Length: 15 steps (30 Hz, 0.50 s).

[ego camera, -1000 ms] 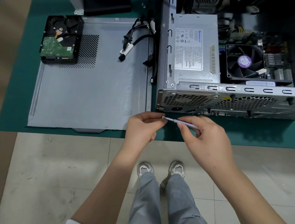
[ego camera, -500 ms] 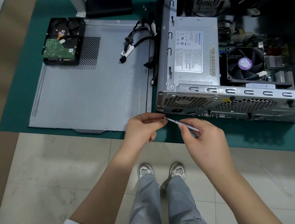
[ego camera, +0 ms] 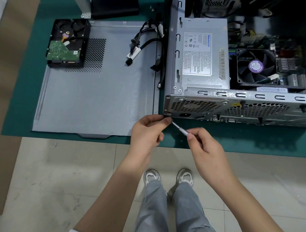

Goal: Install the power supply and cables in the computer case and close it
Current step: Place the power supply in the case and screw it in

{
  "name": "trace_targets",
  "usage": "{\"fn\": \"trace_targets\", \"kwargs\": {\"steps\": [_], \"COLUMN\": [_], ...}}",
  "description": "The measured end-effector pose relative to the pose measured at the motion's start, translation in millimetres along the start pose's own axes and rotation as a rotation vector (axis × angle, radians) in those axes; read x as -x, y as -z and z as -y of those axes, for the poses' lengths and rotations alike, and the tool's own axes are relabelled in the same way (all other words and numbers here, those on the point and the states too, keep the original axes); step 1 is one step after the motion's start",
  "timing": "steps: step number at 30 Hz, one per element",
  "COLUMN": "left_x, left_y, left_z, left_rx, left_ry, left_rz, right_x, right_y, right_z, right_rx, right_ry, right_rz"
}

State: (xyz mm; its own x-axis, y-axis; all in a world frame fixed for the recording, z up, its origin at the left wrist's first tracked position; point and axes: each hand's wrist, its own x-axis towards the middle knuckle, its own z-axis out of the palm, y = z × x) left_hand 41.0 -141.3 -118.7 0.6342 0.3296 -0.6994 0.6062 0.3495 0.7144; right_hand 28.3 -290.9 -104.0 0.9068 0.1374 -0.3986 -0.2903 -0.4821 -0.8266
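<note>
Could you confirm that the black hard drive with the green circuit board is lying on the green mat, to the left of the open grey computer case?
Not quite: in the head view the black hard drive with the green circuit board lies on the detached grey metal side panel, over its perforated vent, not directly on the green mat. It is indeed left of the open grey computer case.

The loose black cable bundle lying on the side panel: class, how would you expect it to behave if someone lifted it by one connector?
The black cable bundle curves and splays across the side panel, so it would probably droop rather than hold its shape. Its several connector ends would likely dangle and swing. One end runs toward the computer case, so it may be tethered there.
</note>
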Motion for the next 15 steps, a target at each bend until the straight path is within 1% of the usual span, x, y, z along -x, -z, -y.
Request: {"fn": "trace_targets", "kwargs": {"steps": [4,7,10,15], "left_x": [3,4,3,3], "left_y": [-2,-4,-4,-2], "left_z": [-2,-4,-5,-4], "left_rx": [0.037,0.007,-0.01,-0.045], "left_ry": [-0.025,-0.056,-0.07,-0.075], "left_rz": [-0.031,-0.032,-0.038,-0.04], "right_x": [1,2,1,-1], "right_y": [-7,-14,-21,-33], "right_z": [-3,-4,-5,-2], "right_rx": [-0.058,-0.086,-0.179,-0.284], "right_ry": [-0.035,-0.088,-0.135,-0.19], "right_rz": [0.023,0.044,0.056,0.04]}}
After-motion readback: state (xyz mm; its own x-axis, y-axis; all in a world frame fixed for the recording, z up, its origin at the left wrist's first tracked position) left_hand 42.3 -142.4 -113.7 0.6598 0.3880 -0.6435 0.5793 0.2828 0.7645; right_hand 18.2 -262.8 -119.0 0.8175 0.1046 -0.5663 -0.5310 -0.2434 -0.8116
